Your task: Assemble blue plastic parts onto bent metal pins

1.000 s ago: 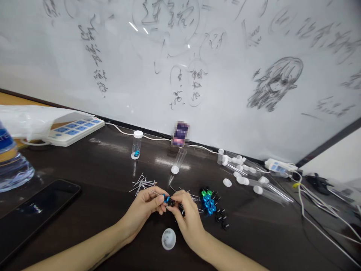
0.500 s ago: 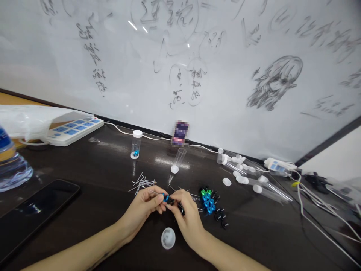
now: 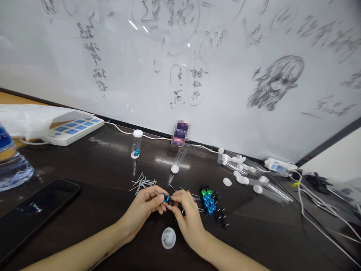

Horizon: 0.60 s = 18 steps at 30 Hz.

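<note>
Between my fingertips, in the middle of the desk, is a small blue metal part with a black piece point(image 3: 167, 199) at its right end. My left hand point(image 3: 146, 203) is closed in a pinch on the blue end, and a thin metal rod shows along its fingers. From the other side my right hand point(image 3: 187, 212) pinches the black end; its fingertips hide some of it. Just below my hands sits a small translucent white cup point(image 3: 168, 238) with tiny dark bits inside. Bent metal rods like hex keys point(image 3: 143, 181) lie behind my left hand, and more lie behind my right hand.
Blue and green metal parts point(image 3: 208, 203) and black screw-like pieces point(image 3: 222, 215) lie to the right. A capped clear tube point(image 3: 137, 145) and another clear tube point(image 3: 178, 160) stand behind. White caps point(image 3: 227, 182), cables point(image 3: 303, 199), a phone point(image 3: 42, 214) and a bottle point(image 3: 14, 169) lie around.
Almost nothing differs. Both hands keep their pinch on the small blue and black part, and the view has shifted very slightly.
</note>
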Motion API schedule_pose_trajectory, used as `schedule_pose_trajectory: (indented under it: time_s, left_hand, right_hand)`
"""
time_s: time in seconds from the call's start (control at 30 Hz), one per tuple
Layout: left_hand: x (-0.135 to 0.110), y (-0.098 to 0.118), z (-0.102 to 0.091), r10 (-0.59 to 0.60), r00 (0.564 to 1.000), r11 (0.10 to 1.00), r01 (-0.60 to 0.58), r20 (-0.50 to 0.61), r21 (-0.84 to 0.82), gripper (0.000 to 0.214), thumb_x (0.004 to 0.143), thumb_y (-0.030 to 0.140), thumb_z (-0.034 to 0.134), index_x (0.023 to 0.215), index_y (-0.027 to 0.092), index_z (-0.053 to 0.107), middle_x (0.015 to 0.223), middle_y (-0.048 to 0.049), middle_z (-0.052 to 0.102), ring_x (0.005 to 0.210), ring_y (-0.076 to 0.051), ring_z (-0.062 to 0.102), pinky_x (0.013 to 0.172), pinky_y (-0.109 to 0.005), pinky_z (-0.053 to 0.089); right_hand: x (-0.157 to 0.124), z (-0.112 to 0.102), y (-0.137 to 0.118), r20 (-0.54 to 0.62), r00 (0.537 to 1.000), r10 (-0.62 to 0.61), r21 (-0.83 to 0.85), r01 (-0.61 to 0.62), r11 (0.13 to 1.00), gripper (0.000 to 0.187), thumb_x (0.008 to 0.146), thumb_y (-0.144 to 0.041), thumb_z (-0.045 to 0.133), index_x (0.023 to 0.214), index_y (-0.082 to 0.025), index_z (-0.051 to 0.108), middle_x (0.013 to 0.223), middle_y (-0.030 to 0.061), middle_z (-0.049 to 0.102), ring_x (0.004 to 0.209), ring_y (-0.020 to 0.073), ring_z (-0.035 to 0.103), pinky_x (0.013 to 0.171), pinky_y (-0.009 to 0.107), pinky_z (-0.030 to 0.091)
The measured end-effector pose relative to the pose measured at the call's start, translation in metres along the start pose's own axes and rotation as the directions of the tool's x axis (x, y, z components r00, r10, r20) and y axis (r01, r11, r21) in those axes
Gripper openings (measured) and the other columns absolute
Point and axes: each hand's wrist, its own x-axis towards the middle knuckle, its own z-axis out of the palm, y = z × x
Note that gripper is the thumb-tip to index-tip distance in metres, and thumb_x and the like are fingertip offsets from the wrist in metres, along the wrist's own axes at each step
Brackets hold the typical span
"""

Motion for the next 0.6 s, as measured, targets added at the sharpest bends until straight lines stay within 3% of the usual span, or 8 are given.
schedule_pose_trajectory:
  time_s: [0.1, 0.2, 0.3, 0.43, 0.6]
  left_hand:
    - [0.0, 0.0003, 0.0, -0.002, 1.0, 1.0, 0.002, 0.001, 0.006, 0.014, 0.082, 0.027, 0.07, 0.087, 0.014, 0.071, 0.065, -0.0016, 0.066, 0.06, -0.01, 0.056, 0.061, -0.02, 0.044]
    - [-0.0008, 0.0007, 0.0009, 0.002, 1.0, 1.0, -0.002, 0.001, -0.003, 0.014, 0.083, 0.027, 0.069, 0.087, 0.014, 0.071, 0.066, -0.0014, 0.066, 0.06, -0.01, 0.056, 0.06, -0.02, 0.043]
    - [-0.0013, 0.0009, 0.0017, -0.005, 1.0, 1.0, 0.005, 0.017, -0.004, 0.014, 0.083, 0.027, 0.069, 0.087, 0.014, 0.07, 0.065, -0.0015, 0.066, 0.06, -0.01, 0.057, 0.059, -0.02, 0.044]
    - [-0.0012, 0.0008, 0.0011, 0.009, 1.0, 1.0, -0.009, 0.006, -0.011, 0.014, 0.082, 0.026, 0.07, 0.086, 0.013, 0.07, 0.065, -0.0012, 0.066, 0.06, -0.009, 0.056, 0.06, -0.02, 0.044]
    - [-0.0009, 0.0017, 0.0015, -0.001, 1.0, 1.0, 0.001, 0.001, -0.006, 0.015, 0.08, 0.027, 0.072, 0.086, 0.013, 0.07, 0.065, -0.0014, 0.066, 0.06, -0.01, 0.056, 0.059, -0.02, 0.044]
  right_hand:
    - [-0.0002, -0.0002, -0.0005, -0.007, 1.0, -0.009, -0.016, 0.009, 1.0, 0.014, 0.091, -0.009, 0.052, 0.095, -0.022, 0.056, 0.091, 0.0032, 0.062, 0.084, 0.0201, 0.054, 0.077, 0.034, 0.041]
    - [0.0013, -0.0023, -0.0038, 0.009, 0.998, 0.066, -0.03, -0.066, 0.997, 0.009, 0.091, -0.018, 0.059, 0.083, -0.022, 0.055, 0.076, -0.0002, 0.06, 0.074, 0.0186, 0.053, 0.072, 0.032, 0.039]
    - [0.0021, -0.0038, -0.006, 0.068, 0.992, 0.11, -0.027, -0.109, 0.994, 0.022, 0.095, -0.023, 0.053, 0.073, -0.021, 0.053, 0.069, -0.0016, 0.058, 0.07, 0.0175, 0.052, 0.071, 0.031, 0.039]
    - [0.0004, -0.0021, -0.0033, 0.032, 0.996, 0.079, -0.031, -0.078, 0.996, 0.008, 0.093, -0.017, 0.055, 0.087, -0.022, 0.056, 0.079, 0.0001, 0.062, 0.076, 0.019, 0.053, 0.072, 0.031, 0.039]
    - [-0.0005, -0.0003, 0.0011, 0.017, 0.999, -0.041, -0.02, 0.041, 0.999, 0.02, 0.093, -0.006, 0.047, 0.098, -0.024, 0.054, 0.094, 0.0011, 0.065, 0.083, 0.0189, 0.056, 0.081, 0.034, 0.038]
